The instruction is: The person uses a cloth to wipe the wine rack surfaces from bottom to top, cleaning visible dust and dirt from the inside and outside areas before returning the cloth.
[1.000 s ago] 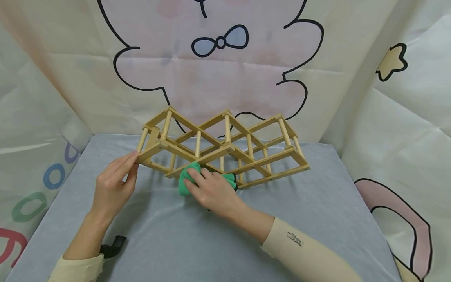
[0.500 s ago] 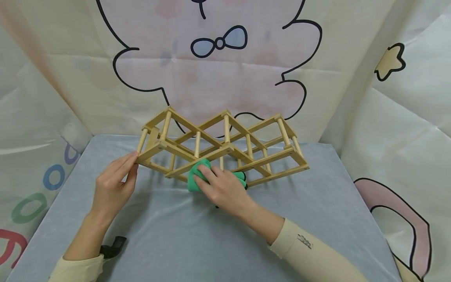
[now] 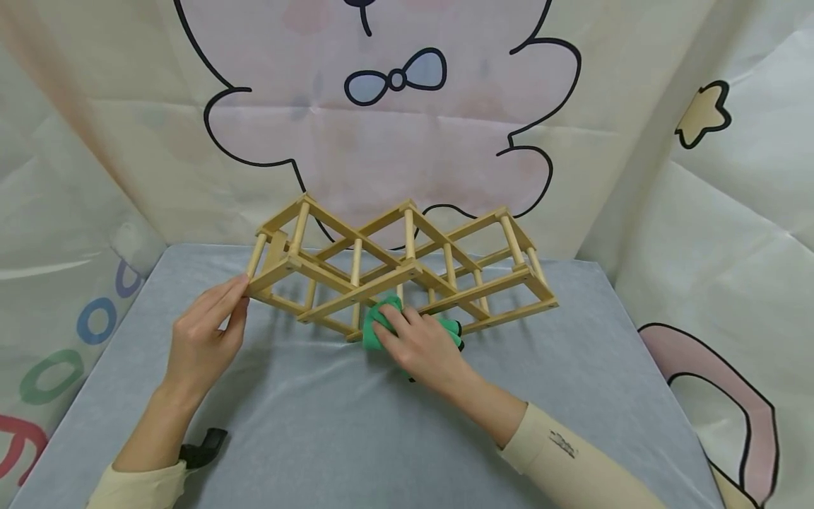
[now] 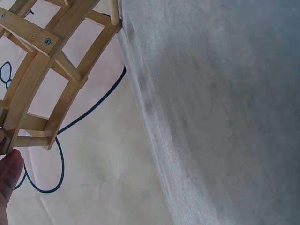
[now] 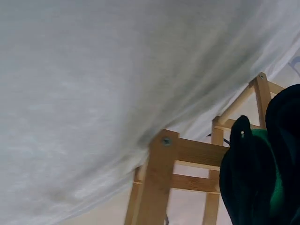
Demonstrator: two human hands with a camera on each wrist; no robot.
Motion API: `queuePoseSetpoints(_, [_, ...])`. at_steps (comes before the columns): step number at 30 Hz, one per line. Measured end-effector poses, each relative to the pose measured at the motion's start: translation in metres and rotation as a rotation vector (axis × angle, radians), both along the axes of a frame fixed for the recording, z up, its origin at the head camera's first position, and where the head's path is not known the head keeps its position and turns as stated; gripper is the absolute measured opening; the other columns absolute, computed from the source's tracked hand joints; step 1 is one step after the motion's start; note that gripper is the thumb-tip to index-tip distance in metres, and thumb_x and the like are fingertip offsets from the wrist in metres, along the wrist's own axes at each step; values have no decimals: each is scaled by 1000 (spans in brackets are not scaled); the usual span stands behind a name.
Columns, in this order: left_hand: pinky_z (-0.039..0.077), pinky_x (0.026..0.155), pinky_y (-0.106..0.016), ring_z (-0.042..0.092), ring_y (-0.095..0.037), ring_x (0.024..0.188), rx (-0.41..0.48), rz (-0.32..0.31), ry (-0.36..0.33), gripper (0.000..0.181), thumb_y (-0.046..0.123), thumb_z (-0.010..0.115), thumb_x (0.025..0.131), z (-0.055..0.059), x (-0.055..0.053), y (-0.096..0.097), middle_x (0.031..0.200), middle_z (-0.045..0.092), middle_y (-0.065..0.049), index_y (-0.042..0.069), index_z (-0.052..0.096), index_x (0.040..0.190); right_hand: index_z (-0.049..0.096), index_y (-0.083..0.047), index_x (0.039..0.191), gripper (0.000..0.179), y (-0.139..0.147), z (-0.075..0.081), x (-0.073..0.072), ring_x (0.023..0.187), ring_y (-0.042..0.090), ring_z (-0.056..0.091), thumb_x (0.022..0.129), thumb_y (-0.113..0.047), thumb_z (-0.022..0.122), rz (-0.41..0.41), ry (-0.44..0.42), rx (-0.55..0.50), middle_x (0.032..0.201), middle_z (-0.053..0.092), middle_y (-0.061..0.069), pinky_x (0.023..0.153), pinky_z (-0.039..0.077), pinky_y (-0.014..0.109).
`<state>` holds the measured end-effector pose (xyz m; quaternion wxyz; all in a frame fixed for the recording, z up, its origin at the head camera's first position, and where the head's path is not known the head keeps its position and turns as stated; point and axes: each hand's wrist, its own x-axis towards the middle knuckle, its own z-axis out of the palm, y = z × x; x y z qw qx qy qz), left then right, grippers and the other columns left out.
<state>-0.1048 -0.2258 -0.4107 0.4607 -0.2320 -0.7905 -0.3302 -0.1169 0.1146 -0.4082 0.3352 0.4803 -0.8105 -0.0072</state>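
Note:
A wooden lattice wine rack (image 3: 410,233), made of crossed slats and round dowels, stands on the cloth-covered table. My left hand (image 3: 205,336) pinches its left front corner between thumb and fingers; in the left wrist view the fingertips (image 4: 10,173) are at the end of a slat (image 4: 33,86). My right hand (image 3: 429,351) grips a bunched green cloth (image 3: 372,334) with black edging at the rack's lower front, near the middle. In the right wrist view the cloth's dark folds (image 5: 248,183) lie beside a screwed slat end (image 5: 161,173), and the right hand is hidden.
The grey-blue table cover (image 3: 305,438) extends under both arms. Behind the rack hangs a printed backdrop (image 3: 394,141), with further printed sheets at both sides. A black piece (image 3: 205,447) sits at the left wrist.
My right hand and the green cloth have slid rightward along the rack's lower front, uncovering more of the slats at the left. The left hand and the rack have stayed in place.

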Motion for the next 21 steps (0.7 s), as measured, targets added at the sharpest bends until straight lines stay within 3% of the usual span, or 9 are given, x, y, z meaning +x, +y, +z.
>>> queuePoseSetpoints(7, [44, 107, -12, 71, -48, 95, -4, -3, -7, 47, -28, 72, 76, 0, 1, -1, 115, 74, -26, -11, 74, 119, 76, -6, 113, 41, 15, -8, 8, 71, 23, 53, 113, -1, 35, -33, -18, 40, 119, 65, 15, 48, 44, 26])
queuePoseSetpoints(13, [43, 107, -12, 71, -48, 96, -17, -2, -16, 47, -27, 72, 77, 0, 0, 0, 116, 74, -26, -10, 73, 121, 77, -7, 114, 55, 32, -16, 13, 69, 22, 52, 115, -2, 22, -32, -29, 68, 119, 64, 15, 46, 38, 24])
queuePoseSetpoints(21, [45, 107, -13, 71, -48, 95, 15, -4, -3, 45, -27, 71, 75, 0, 1, 1, 113, 74, -26, -11, 74, 118, 76, -6, 119, 43, 46, -14, 14, 76, 24, 59, 115, -3, 33, -37, -27, 80, 126, 64, 17, 47, 44, 26])
